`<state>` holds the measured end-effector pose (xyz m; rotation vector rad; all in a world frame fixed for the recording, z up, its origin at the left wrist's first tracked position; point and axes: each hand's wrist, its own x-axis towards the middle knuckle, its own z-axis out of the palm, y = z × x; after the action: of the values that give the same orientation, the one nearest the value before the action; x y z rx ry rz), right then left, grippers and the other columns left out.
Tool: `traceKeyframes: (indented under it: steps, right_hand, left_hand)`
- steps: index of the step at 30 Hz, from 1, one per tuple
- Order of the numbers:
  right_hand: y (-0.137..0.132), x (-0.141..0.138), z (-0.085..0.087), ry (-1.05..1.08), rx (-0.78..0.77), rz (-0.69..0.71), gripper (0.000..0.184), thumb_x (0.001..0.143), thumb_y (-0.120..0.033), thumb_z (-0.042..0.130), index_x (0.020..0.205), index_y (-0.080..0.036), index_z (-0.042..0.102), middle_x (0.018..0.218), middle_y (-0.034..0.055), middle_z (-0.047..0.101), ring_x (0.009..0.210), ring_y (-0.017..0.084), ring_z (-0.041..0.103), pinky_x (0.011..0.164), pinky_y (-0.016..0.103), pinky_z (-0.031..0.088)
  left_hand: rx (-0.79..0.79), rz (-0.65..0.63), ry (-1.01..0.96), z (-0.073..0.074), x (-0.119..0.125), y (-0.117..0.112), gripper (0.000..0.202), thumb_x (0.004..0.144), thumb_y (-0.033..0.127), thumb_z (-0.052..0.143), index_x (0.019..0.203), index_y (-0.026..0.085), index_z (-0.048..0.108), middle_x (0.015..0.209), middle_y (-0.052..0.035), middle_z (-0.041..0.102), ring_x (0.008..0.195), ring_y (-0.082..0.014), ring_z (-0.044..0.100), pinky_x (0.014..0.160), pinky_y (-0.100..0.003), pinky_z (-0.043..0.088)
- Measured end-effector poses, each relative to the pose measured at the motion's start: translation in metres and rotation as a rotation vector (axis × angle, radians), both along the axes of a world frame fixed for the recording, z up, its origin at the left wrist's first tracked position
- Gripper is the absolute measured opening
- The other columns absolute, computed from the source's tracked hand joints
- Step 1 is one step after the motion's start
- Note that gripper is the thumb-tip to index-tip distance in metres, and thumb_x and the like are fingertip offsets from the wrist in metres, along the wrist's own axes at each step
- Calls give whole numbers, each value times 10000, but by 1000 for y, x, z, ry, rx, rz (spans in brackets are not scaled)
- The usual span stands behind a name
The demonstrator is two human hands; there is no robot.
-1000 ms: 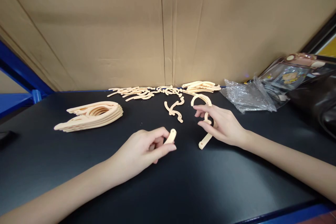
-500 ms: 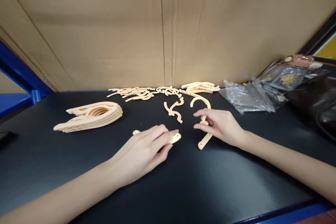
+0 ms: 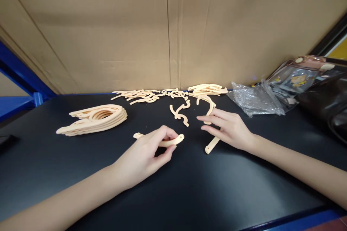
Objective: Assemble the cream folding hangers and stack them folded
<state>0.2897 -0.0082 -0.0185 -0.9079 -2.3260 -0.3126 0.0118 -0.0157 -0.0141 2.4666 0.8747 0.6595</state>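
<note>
My left hand (image 3: 150,155) is closed around a curved cream plastic hanger arm (image 3: 173,141), which has a hole at its visible end; its other end sticks out behind my fingers. My right hand (image 3: 229,128) pinches the lower end of a cream plastic hanger hook (image 3: 210,106) between thumb and fingers. Under that hand a straight cream plastic strip (image 3: 212,145) lies on the table, its far part hidden. Just ahead, between my hands, rest a few loose curved pieces (image 3: 179,112).
A stack of folded cream pieces (image 3: 92,121) sits on the left of the black table (image 3: 173,195). Heaps of curved parts (image 3: 141,95) and longer arms (image 3: 207,89) lie along the cardboard wall (image 3: 108,36). Clear plastic bags (image 3: 255,97) and a dark bag (image 3: 322,97) are at right.
My left hand's fingers have shifted, showing more of the hanger arm, which has moved slightly left. In my right hand the hook has turned and its lower end has come nearer the fingertips.
</note>
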Motion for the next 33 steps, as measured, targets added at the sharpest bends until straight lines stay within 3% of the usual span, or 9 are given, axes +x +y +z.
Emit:
traceKeyframes:
  steps: [6,16,22,26,29,33]
  right_hand:
    - [1,-1,-1,2,-43,2,254,970,-167,443,1164,-167,607,870,47,610,770,134,591,684,244,487]
    - [0,-4,2,146,-195,36,229,969,-162,435,1140,-196,584,982,62,631,888,155,626,795,278,517]
    - [-7,-25,17,257,-463,138,135,928,-162,527,1012,-198,627,1045,40,675,916,139,656,834,265,524]
    - [-19,-49,27,535,-786,176,159,838,-254,676,976,-193,626,865,-4,694,813,133,677,779,255,548]
    - [-25,-62,21,674,-969,278,147,823,-267,693,933,-185,641,872,-3,703,836,135,679,793,261,538]
    - [-29,-69,7,604,-1047,359,130,815,-200,694,937,-167,666,825,5,711,767,124,669,740,248,520]
  left_hand:
    - [-46,38,55,8,3,0,63,878,179,468,902,232,443,769,57,520,621,-86,484,559,-188,373]
    - [28,49,93,3,1,0,120,896,256,505,836,234,404,683,92,503,535,-71,413,518,-178,312]
    - [-8,4,116,2,-2,2,126,940,306,465,861,234,400,675,88,496,539,-82,383,528,-186,315]
    - [-42,-7,88,5,-1,2,123,949,305,461,865,222,426,711,73,519,572,-82,433,553,-187,335]
    - [-92,13,45,6,1,2,112,953,305,451,884,217,458,743,63,552,608,-84,481,587,-188,365]
    - [-138,53,2,6,2,3,137,944,325,450,864,214,447,673,74,519,588,-89,456,572,-190,367]
